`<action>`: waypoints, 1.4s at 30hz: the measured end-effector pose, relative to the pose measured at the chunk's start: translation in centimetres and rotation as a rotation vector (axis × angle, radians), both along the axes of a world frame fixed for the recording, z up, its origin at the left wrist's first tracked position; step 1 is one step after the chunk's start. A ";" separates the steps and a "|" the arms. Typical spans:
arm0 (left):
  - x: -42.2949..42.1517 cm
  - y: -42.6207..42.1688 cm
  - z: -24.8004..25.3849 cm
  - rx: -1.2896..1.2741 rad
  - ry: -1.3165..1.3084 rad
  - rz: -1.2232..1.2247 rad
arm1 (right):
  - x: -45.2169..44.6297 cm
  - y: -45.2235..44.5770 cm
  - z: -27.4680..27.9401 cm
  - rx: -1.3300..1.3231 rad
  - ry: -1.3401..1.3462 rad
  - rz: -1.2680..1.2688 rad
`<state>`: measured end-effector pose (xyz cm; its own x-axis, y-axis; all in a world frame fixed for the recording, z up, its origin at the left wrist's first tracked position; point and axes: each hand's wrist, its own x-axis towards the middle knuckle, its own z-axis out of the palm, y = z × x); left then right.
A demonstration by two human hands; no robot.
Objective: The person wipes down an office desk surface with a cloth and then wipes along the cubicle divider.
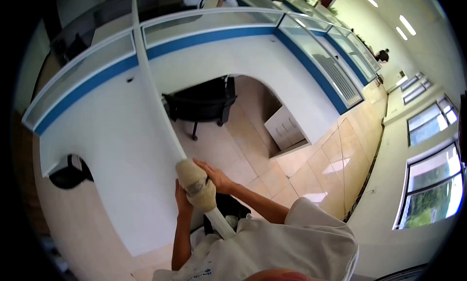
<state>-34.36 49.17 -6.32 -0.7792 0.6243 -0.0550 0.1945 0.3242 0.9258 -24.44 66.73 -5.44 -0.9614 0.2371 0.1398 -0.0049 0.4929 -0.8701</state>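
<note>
A beige cloth with a grey patch lies bunched over the white top rail of a desk partition, close in front of my body. My right hand presses the cloth from the right side of the rail, its fingers reaching along the cloth's edge. On the left side, my left hand grips the cloth against the partition; most of its fingers are hidden. Below the cloth, the rail comes out again and runs down to my light grey shirt.
White desks with blue-trimmed glass panels stand on both sides of the rail. A black chair and a white drawer cabinet are under the right desk. Windows line the right wall. A person is far back.
</note>
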 end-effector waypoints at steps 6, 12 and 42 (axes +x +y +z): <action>0.6 -1.6 -0.1 0.025 0.106 0.059 | 1.3 -0.9 0.2 -0.032 -0.095 -0.053; -0.4 -4.6 -1.3 -0.061 0.381 0.013 | 2.2 -1.0 -2.1 -0.036 -0.115 -0.133; -19.2 7.9 -1.1 -0.494 0.481 -0.045 | -18.2 7.7 -0.3 0.578 -0.238 -0.209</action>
